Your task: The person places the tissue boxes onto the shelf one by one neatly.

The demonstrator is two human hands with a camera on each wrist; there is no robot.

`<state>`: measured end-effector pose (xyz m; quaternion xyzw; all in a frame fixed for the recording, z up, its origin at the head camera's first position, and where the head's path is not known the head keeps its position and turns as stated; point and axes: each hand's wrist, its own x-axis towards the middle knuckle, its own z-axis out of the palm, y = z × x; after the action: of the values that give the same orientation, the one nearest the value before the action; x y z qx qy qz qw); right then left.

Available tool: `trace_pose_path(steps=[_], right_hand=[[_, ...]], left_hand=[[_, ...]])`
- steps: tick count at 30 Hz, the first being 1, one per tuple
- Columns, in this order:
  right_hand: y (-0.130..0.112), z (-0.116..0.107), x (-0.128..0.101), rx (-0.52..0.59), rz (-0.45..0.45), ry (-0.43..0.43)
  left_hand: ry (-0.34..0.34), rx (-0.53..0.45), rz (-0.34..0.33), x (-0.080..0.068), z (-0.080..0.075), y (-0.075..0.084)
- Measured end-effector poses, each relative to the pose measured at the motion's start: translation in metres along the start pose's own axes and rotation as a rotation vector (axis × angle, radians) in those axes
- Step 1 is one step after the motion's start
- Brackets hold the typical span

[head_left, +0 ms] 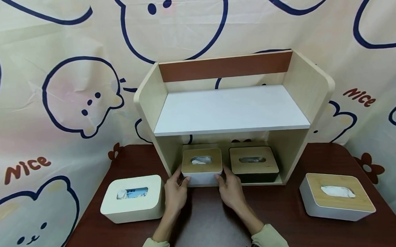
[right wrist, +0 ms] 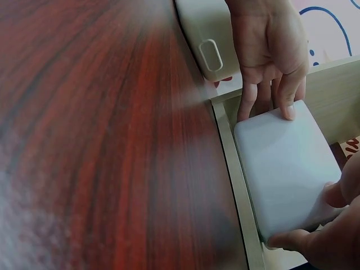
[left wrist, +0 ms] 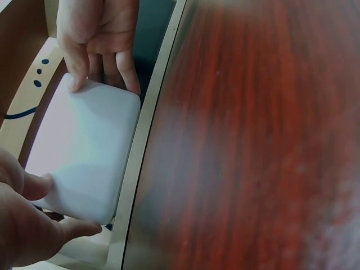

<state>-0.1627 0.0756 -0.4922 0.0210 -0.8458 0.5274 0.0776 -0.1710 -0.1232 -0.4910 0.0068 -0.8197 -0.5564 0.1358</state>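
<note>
Both hands hold a small tissue box point(head_left: 202, 179) with a white body and a wood-look lid, at the front of the shelf unit's lower compartment. My left hand point(head_left: 175, 193) grips its left side, and my right hand point(head_left: 232, 190) grips the right side. Each thumb lies on the white front face while the other fingers reach along the sides, as the left wrist view shows on the box point(left wrist: 84, 152). White tissue shows in the lid's oval slot. Just right of it in the same compartment stands a dark tissue box point(head_left: 254, 165) with a wood-look lid.
The shelf unit point(head_left: 316, 87) has pale side panels and a white upper shelf point(head_left: 230, 109). On the brown table point(head_left: 275, 212), a cream tissue box point(head_left: 133, 200) stands left of the unit, close to my left hand. Another white tissue box point(head_left: 337, 198) with a wood-look lid stands at the right.
</note>
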Motion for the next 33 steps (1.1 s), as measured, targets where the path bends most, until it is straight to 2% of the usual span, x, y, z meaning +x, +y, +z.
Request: trace_pose_path(steps=[9, 16, 23, 28, 33], right_hand=[[0.002, -0.001, 0.002, 0.046, -0.007, -0.026], [0.006, 0.001, 0.001, 0.03, -0.087, 0.015], [0.003, 0.001, 0.003, 0.011, 0.008, -0.022], [0.0, -0.002, 0.003, -0.005, 0.008, -0.035], [-0.005, -0.006, 0.002, -0.004, 0.011, -0.051]], left_hand=[[-0.004, 0.03, 0.023, 0.003, 0.001, -0.002], [-0.007, 0.027, 0.023, 0.002, 0.001, -0.003], [-0.007, 0.025, 0.023, 0.001, 0.0, -0.004], [-0.018, 0.007, 0.012, 0.001, 0.001, -0.004], [-0.005, 0.054, 0.002, 0.0, -0.004, 0.002]])
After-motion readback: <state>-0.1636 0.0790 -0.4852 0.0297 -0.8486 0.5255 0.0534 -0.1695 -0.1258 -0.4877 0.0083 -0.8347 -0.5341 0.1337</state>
